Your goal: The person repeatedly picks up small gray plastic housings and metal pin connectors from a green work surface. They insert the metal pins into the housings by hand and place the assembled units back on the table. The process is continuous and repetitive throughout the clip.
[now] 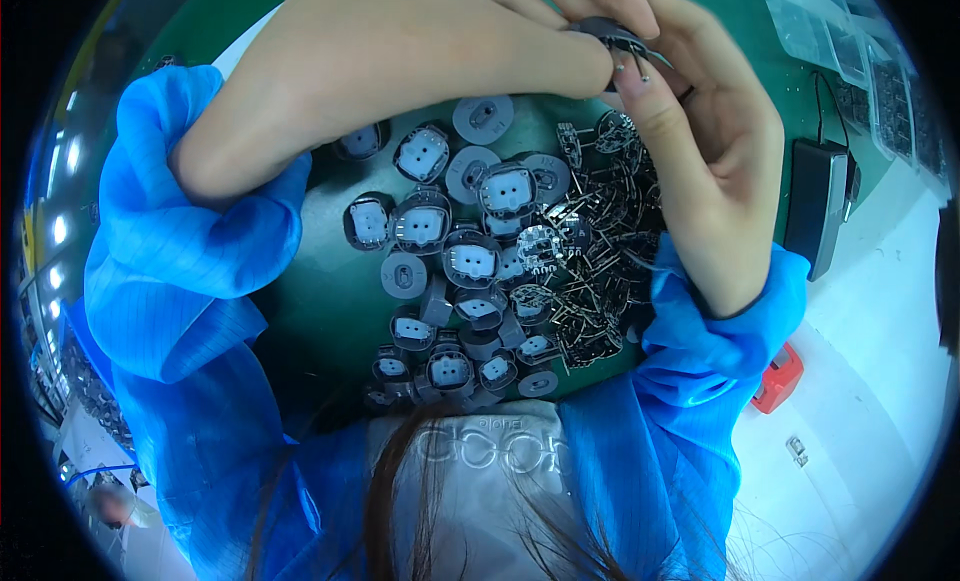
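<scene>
Both of my hands meet at the top of the view around a small dark rounded part [606, 29] with thin metal pins. My left hand [430, 41] reaches across from the left, its thumb and fingers pinching the part's left side. On the other side, my right hand [720, 121] presses its thumb near the pins, with its fingers curled behind. The far side of the part is hidden by fingers. Below them lie several grey rounded housings [472, 259] with pale blocks inside. Beside these, a heap of small circuit boards with metal prongs [600, 271] sits under my right wrist.
A green mat [310, 331] covers the work surface. At the right stand a black box [815, 206] with a cable and a red object [778, 379] on a white surface. Clear plastic bins [830, 41] fill the upper right corner.
</scene>
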Motion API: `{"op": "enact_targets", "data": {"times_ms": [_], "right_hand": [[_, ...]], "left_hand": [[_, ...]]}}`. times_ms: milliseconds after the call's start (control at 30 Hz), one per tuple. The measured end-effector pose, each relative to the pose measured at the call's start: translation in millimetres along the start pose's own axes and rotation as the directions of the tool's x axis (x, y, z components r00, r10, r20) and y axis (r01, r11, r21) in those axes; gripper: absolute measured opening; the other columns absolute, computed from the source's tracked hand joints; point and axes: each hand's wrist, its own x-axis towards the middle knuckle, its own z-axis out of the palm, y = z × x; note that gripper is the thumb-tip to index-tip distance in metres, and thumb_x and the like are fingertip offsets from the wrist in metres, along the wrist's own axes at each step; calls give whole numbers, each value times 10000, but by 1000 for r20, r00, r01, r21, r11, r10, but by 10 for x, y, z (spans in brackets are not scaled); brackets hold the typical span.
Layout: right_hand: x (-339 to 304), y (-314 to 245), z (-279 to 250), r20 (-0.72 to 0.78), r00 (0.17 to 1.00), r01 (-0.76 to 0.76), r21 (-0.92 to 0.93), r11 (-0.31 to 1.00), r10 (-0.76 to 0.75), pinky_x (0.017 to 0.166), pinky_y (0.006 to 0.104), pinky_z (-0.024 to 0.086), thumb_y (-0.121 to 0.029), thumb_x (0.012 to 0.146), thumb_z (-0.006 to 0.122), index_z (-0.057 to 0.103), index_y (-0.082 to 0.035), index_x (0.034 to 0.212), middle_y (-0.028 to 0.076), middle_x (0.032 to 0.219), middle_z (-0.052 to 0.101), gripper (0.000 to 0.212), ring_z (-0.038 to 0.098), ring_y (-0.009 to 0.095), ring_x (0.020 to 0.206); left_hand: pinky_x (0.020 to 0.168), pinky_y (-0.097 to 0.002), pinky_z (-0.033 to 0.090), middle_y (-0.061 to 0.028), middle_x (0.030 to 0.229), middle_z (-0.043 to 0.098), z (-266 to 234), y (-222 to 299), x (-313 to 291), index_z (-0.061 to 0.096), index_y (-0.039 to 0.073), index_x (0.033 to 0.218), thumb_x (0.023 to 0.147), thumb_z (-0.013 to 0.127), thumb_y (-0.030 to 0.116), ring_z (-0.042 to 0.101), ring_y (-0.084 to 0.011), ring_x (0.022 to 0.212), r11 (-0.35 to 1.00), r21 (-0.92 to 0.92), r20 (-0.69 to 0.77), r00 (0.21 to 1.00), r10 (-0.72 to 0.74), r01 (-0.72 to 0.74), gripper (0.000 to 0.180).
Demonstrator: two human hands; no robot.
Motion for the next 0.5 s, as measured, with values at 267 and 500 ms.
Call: {"op": "enact_targets", "data": {"times_ms": [267, 500], "right_hand": [[-26, 38, 102, -140, 989, -10, 200, 980, 39, 942, 306, 525, 29, 942, 651, 622, 86, 1217, 180, 1159, 690, 282, 664, 212, 1097], [5, -133, -199, 175, 985, 110, -610, 784, -2, 959, 352, 490, -115, 794, 834, 774, -44, 1057, 113, 1108, 715, 280, 665, 256, 1056]], "left_hand": [[776, -292, 605, -179, 959, 756, -91, -223, 246, 740, -51, 1083, 860, 743, 5, 735, -181, 820, 985, -170, 28, 999, -16, 20, 230], [844, -311, 584, -158, 936, 749, -680, -388, 316, 745, -40, 1043, 887, 730, 61, 724, -197, 865, 780, 619, -203, 978, 45, 93, 186]]}}
